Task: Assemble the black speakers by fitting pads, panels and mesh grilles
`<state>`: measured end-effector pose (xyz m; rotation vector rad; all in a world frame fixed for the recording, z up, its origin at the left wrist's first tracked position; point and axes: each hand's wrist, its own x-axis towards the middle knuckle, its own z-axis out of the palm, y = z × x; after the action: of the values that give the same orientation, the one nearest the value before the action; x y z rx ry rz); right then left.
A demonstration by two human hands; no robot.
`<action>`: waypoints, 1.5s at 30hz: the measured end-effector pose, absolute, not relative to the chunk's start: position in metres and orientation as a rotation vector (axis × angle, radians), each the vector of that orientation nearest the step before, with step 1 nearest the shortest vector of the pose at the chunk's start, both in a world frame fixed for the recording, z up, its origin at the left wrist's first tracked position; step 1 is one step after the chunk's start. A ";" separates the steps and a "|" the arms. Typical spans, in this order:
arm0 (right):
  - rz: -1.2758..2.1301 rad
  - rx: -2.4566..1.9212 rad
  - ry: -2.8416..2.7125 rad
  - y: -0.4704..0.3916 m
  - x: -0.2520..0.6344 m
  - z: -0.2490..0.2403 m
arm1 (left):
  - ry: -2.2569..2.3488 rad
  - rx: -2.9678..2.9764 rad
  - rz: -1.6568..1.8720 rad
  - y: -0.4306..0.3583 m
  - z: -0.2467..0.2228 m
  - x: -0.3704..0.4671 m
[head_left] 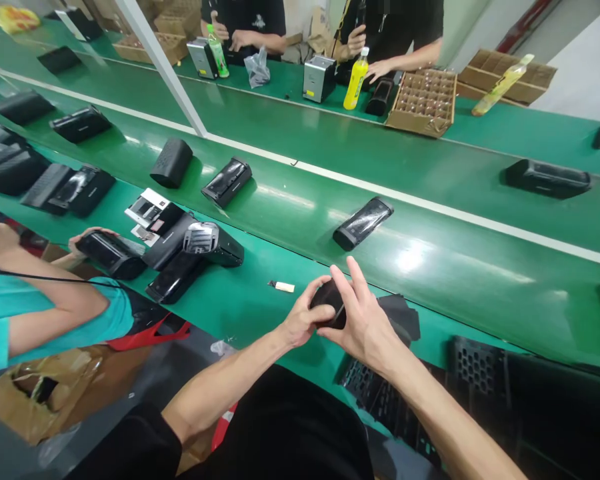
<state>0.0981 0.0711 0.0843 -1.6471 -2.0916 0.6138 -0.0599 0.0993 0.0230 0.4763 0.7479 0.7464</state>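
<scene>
Just above the near edge of the green bench, a dark, rounded plastic casing [337,301] is held between my two hands, turned end-on to me. My left hand [305,316] closes round its left side, the thumb pressed across its front. On the other side, my right hand [361,319] grips it between thumb and fingers, with some fingertips sticking up beyond it. The hands hide much of the casing, so its full shape cannot be told. Flat black sheets [401,319] lie just right of my right hand, and perforated black panels [380,393] are below my right forearm.
A small white-and-black piece [282,287] lies left of my hands. Several black casings, one of them glossy [363,223], are on the green conveyor [300,200]. At left a co-worker's hand [83,241] holds a black unit [111,253]. Two people sit across, near bottles and a divided carton [424,100].
</scene>
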 end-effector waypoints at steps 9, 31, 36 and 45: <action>0.842 -1.696 -2.126 0.077 0.081 0.046 | 0.766 0.639 0.463 0.114 -0.012 -0.083; 1.119 -1.826 -1.017 -0.031 0.159 0.024 | 0.791 0.748 0.449 0.136 -0.016 -0.124; 1.227 -1.744 -0.926 -0.042 0.159 0.022 | 0.744 0.893 0.348 0.145 -0.007 -0.125; 1.184 -1.747 -0.786 -0.036 0.150 0.021 | 0.880 0.809 0.478 0.128 -0.015 -0.114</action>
<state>0.1496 -0.0365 0.0211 -1.7467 -0.7859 1.1841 -0.1138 0.1276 -0.0152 0.8089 0.8804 0.4781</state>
